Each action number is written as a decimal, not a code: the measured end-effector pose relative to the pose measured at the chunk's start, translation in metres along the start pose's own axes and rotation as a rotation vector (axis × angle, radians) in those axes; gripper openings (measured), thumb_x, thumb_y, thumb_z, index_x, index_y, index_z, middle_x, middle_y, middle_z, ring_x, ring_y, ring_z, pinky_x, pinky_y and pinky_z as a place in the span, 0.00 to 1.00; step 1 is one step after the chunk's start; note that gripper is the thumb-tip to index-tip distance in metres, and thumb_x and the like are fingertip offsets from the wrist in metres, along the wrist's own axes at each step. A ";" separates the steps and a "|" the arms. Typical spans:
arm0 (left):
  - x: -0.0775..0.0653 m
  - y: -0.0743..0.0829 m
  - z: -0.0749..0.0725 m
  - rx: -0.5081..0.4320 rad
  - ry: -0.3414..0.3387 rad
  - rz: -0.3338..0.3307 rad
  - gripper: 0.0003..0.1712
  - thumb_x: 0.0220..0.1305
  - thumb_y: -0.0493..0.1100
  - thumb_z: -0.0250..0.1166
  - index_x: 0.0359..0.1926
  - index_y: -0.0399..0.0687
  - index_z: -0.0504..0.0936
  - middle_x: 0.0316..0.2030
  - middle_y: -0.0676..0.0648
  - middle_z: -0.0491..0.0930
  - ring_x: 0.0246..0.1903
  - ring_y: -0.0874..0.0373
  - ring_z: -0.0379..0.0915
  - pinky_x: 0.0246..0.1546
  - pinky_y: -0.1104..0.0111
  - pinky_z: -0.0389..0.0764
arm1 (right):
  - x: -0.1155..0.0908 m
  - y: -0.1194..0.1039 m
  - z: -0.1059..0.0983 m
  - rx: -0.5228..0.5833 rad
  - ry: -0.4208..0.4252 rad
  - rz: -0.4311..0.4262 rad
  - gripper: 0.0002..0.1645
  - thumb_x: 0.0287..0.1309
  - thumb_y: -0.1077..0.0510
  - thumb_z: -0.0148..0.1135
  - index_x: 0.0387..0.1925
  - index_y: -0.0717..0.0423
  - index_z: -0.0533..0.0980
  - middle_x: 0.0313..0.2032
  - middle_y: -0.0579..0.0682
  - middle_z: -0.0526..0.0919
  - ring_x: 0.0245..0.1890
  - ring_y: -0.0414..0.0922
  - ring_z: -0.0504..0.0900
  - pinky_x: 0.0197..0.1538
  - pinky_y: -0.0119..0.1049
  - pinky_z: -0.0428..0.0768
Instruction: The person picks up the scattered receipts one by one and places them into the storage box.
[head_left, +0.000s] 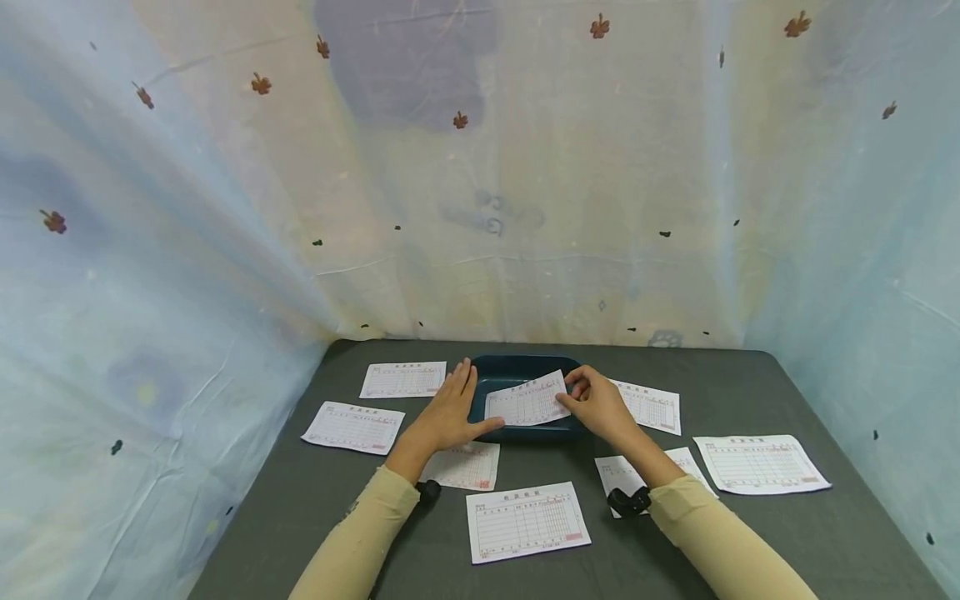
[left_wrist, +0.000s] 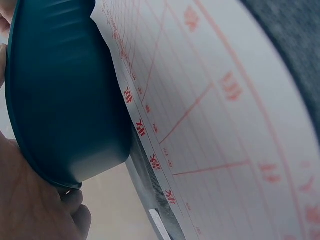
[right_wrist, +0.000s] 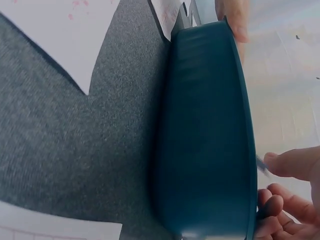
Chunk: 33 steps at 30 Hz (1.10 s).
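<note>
A dark teal plastic tray stands at the far middle of the table; its outer wall fills the left wrist view's upper left. My left hand rests at the tray's left end, fingers extended along that side and thumb over the front rim. With thumb and fingertips my right hand pinches the right edge of a printed form slip, which lies tilted over the tray's opening. In the right wrist view the thumb and curled fingers are by the rim; the slip is mostly hidden there.
More printed slips lie around the tray: one at back left, one at left, one under my left wrist, one at front, several at right. A patterned curtain encloses the grey table.
</note>
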<state>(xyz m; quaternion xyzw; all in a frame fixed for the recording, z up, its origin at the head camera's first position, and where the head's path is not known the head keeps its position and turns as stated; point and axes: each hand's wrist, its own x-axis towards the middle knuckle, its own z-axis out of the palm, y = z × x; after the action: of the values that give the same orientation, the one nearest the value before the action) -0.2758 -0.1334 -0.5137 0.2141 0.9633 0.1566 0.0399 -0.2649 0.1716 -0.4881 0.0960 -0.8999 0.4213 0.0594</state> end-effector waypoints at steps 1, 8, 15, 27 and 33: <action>0.000 0.000 0.000 -0.002 -0.001 0.001 0.69 0.70 0.82 0.55 0.86 0.37 0.40 0.87 0.38 0.32 0.86 0.44 0.28 0.84 0.47 0.42 | 0.000 0.001 -0.001 0.005 0.003 -0.003 0.17 0.66 0.60 0.75 0.50 0.65 0.79 0.33 0.53 0.79 0.28 0.43 0.76 0.32 0.35 0.74; 0.000 -0.001 0.001 0.004 -0.001 0.004 0.69 0.70 0.82 0.55 0.86 0.37 0.39 0.87 0.37 0.32 0.86 0.45 0.27 0.85 0.48 0.41 | -0.005 0.008 -0.008 -0.010 0.033 -0.046 0.16 0.68 0.59 0.74 0.50 0.63 0.81 0.33 0.51 0.80 0.28 0.45 0.75 0.33 0.36 0.73; 0.000 -0.001 0.001 0.006 0.006 0.011 0.69 0.70 0.82 0.55 0.86 0.37 0.40 0.87 0.38 0.32 0.86 0.45 0.27 0.85 0.49 0.40 | -0.008 0.022 -0.025 -0.065 0.107 -0.040 0.15 0.70 0.55 0.73 0.49 0.61 0.82 0.34 0.51 0.82 0.31 0.46 0.75 0.35 0.37 0.73; 0.004 -0.008 0.006 0.015 0.001 0.014 0.73 0.67 0.87 0.50 0.87 0.37 0.37 0.87 0.38 0.30 0.86 0.45 0.26 0.84 0.47 0.41 | -0.019 0.053 -0.059 -0.139 0.124 0.007 0.22 0.70 0.50 0.74 0.52 0.64 0.81 0.38 0.57 0.83 0.35 0.47 0.77 0.37 0.40 0.74; 0.004 -0.007 0.006 0.026 -0.006 0.020 0.72 0.68 0.86 0.50 0.86 0.37 0.37 0.87 0.37 0.31 0.86 0.44 0.26 0.84 0.48 0.40 | -0.025 0.075 -0.073 -0.171 0.125 0.044 0.27 0.70 0.49 0.73 0.56 0.66 0.80 0.41 0.58 0.83 0.38 0.49 0.79 0.39 0.42 0.76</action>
<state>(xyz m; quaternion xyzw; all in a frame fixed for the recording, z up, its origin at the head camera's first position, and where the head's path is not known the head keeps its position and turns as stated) -0.2817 -0.1361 -0.5216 0.2247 0.9630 0.1437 0.0384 -0.2552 0.2781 -0.5023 0.0444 -0.9289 0.3494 0.1139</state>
